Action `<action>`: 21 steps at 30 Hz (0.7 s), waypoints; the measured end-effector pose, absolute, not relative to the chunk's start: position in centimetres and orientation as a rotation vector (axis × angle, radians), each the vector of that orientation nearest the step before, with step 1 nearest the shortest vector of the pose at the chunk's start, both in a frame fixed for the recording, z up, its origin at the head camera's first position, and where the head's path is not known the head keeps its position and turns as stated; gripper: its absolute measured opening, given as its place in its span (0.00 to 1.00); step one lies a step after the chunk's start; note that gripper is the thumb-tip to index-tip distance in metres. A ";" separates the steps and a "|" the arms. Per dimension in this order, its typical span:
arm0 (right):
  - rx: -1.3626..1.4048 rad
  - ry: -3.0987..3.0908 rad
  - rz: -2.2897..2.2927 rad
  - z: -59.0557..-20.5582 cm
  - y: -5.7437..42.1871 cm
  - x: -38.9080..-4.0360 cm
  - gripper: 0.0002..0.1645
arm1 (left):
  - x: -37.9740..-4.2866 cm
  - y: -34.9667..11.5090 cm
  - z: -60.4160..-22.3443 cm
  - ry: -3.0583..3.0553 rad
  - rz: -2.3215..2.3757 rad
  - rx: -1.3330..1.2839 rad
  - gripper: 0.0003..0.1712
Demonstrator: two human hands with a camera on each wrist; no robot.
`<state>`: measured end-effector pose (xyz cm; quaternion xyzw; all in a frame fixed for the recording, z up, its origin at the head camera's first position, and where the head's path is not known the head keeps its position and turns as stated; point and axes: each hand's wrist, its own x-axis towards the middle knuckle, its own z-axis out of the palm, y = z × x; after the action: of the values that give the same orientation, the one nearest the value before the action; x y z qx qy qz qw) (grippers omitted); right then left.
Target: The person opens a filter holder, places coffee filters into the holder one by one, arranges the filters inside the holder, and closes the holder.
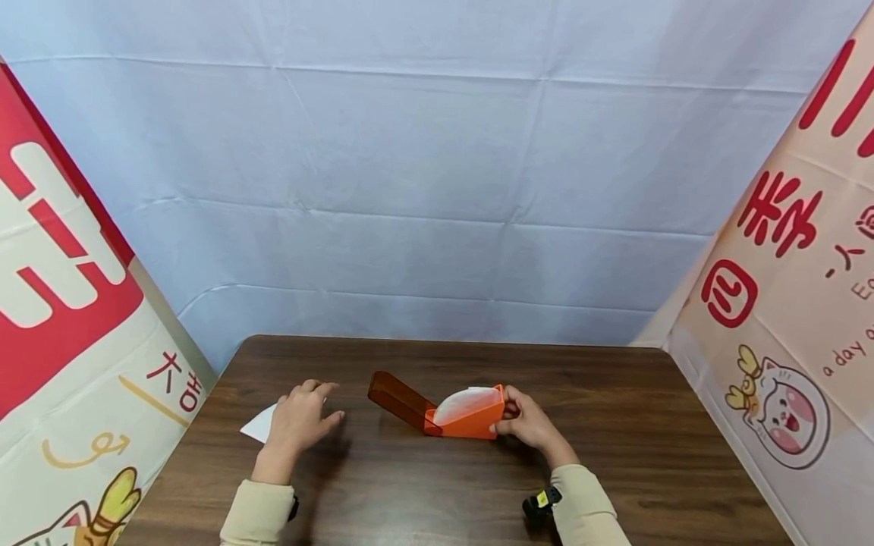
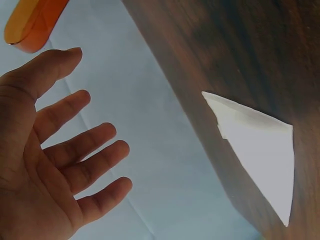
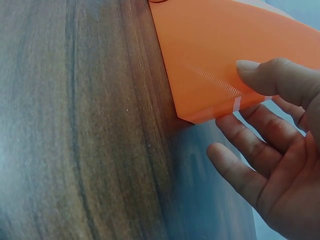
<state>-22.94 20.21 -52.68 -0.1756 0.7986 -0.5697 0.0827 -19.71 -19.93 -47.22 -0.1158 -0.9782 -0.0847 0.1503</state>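
Observation:
An orange plastic box stands on the table with its see-through brown-orange lid swung up to the left. Round-edged white papers stick up out of it. My right hand grips the box's right end, thumb on the front side and fingers round the end wall, as the right wrist view shows. Over the left part of the table is my left hand, its fingers spread and holding nothing. Beside and partly behind it lies a folded white paper, shaped like a wedge.
The dark wooden table ends at a pale blue cloth backdrop. Printed banners hang at the left and right. A dark camera sits on the right wrist.

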 end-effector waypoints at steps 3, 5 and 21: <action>-0.526 2.380 -1.712 -53.0 20.3 -23.1 0.23 | -19.8 -20.3 -47.5 -2.799 -0.249 -0.325 0.27; -0.528 2.375 -1.721 -53.0 20.3 -23.1 0.23 | -19.9 -20.5 -47.8 -2.795 -0.245 -0.320 0.27; -0.579 2.323 -1.744 -50.3 19.8 -21.9 0.20 | -20.2 -22.6 -49.2 -2.829 -0.265 -0.258 0.25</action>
<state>-21.89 19.83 -50.29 -0.1948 0.7810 -0.5865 0.0896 -20.19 -22.57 -49.21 -0.0896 -0.9812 -0.0920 0.1437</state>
